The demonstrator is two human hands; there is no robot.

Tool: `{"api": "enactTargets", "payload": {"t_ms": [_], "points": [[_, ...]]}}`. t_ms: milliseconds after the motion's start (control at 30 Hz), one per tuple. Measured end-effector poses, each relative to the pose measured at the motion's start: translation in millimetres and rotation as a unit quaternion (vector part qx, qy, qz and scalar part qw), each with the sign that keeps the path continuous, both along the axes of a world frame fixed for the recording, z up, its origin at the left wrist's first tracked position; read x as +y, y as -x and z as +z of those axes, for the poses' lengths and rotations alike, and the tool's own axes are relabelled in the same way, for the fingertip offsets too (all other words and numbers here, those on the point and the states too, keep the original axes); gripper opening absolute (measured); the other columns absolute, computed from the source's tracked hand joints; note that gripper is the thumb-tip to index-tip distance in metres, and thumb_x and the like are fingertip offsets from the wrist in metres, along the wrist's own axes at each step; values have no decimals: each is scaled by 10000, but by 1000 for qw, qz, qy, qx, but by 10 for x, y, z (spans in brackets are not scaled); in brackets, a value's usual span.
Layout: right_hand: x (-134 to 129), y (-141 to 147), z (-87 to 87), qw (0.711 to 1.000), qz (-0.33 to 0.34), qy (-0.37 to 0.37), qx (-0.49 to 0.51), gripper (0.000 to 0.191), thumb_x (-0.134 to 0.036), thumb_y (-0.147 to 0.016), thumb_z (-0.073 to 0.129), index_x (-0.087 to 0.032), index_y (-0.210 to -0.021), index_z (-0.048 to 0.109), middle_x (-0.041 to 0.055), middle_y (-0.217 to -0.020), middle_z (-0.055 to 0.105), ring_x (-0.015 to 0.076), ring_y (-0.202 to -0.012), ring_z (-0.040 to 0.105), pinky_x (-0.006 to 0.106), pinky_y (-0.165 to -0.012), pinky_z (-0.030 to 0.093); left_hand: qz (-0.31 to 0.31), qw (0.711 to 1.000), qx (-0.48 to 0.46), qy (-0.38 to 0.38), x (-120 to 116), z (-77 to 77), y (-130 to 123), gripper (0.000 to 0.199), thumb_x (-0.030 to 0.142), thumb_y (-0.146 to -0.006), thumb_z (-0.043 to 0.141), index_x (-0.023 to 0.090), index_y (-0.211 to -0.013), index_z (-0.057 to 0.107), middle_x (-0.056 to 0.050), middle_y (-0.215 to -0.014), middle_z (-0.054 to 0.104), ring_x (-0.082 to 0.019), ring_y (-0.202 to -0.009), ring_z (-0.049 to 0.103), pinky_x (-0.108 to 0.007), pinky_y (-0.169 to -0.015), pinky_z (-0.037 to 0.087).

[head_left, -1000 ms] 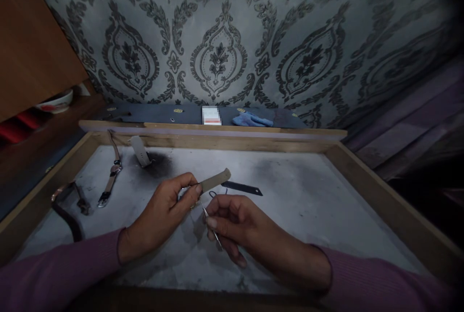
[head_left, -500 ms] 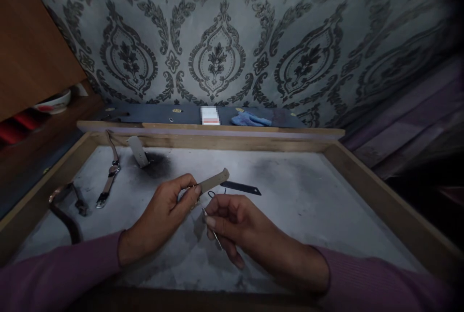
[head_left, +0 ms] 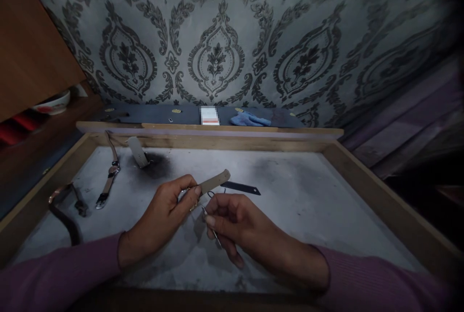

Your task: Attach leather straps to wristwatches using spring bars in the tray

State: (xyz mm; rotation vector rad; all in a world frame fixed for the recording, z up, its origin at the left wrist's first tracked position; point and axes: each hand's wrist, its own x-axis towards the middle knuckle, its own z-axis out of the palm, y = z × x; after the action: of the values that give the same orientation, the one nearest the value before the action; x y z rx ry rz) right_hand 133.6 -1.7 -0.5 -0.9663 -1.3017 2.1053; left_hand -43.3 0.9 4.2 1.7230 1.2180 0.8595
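Observation:
My left hand [head_left: 163, 220] is closed on a watch, pinched between thumb and fingers. Its beige strap [head_left: 215, 181] points up and to the right, and the case is mostly hidden by the fingers. Just to the right, my right hand [head_left: 235, 222] grips a thin, shiny metal tool [head_left: 217, 238] between thumb and fingers. The tool's upper end is close beneath the watch; I cannot tell whether they touch. Beyond the right hand lies a dark flat blade [head_left: 242, 188] with a hole near its end. A small dark loop shows beside the right fingers.
A wooden-rimmed tray [head_left: 232, 143] with a whitish bottom surrounds the work. Along its left side lie a watch [head_left: 113, 169], a dark brown strap [head_left: 65, 215] and a pale strap [head_left: 137, 151]. Behind the rim are a blue cloth [head_left: 250, 119] and a small white box [head_left: 210, 115].
The metal tool has shifted slightly in my right fingers, its upper end now a little farther from the watch. Both hands otherwise stay nearly in place.

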Motion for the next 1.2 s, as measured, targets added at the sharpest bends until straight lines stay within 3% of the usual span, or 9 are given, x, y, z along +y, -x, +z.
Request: {"api": "enactTargets", "payload": {"t_ms": [1200], "points": [[1, -2, 38, 1000, 1, 5, -10, 290, -357, -788, 689, -163, -822, 476, -64, -633, 580, 3, -327, 415, 137, -307, 330, 9, 1000, 4, 0, -9, 16, 0, 298, 321, -929, 425, 171, -677, 472, 58, -599, 370, -104, -558, 348, -226, -522, 298]]}}
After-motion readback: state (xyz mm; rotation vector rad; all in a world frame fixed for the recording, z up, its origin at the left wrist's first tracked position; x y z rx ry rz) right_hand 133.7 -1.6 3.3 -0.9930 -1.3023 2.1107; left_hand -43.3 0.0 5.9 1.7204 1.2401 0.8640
